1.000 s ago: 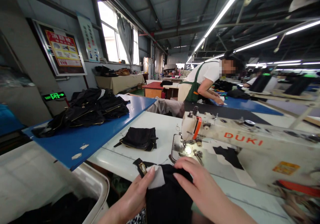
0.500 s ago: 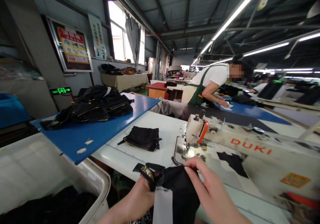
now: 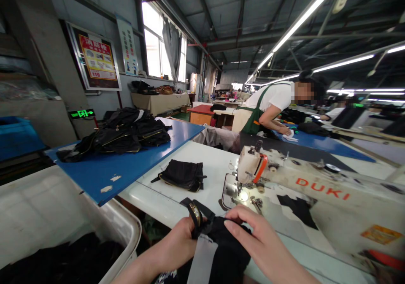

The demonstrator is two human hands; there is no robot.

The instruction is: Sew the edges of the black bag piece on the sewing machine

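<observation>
A black fabric piece point(image 3: 232, 252) hangs between my two hands in front of the sewing machine point(image 3: 281, 174). My left hand point(image 3: 177, 244) is closed around its left side, where a curled band with a gold zipper point(image 3: 195, 212) sticks up above the fingers. A pale grey strip point(image 3: 202, 256) lies down the front of the fabric. My right hand point(image 3: 262, 237) pinches the top edge of the same piece with thumb and fingers. A folded black piece with a gold zipper edge point(image 3: 182, 174) rests on the white sewing table point(image 3: 171, 208), beyond my hands.
A pile of black zippered pieces point(image 3: 123, 134) covers part of the blue board point(image 3: 95, 182) at left. Below it stands a white bin point(image 3: 133, 229) with dark fabric inside. Black scraps point(image 3: 297, 210) lie by the machine. A co-worker point(image 3: 268, 102) bends over another table.
My right hand has moved slightly left, closer to my left hand, and the fabric's top edge is now more bunched. The view has shifted a little to the left.
</observation>
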